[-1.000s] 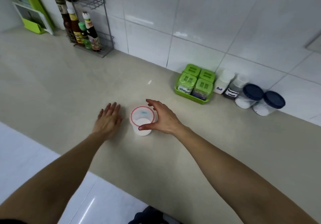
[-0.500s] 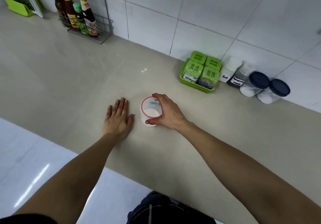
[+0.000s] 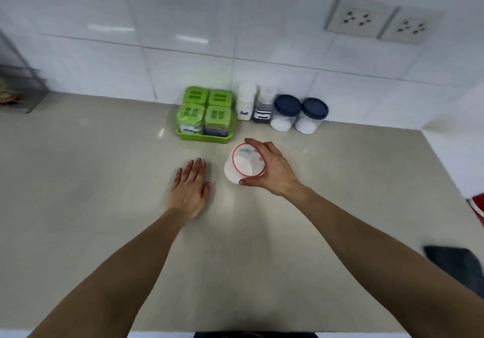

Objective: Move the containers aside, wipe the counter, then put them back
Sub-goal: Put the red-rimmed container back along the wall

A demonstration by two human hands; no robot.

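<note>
Within the right hand's (image 3: 272, 172) curled fingers sits the red-rimmed container (image 3: 242, 166).

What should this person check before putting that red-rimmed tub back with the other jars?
1. Grip: right hand holds the red-rimmed tub round its top: ok.
2. Lid sealed: cannot tell.
3. Left hand flat on the counter, out of the path: ok.
4. Room by the wall: green tray and blue-lidded jars fill that row: cannot tell.
5. Counter wiped: cannot tell.
</note>
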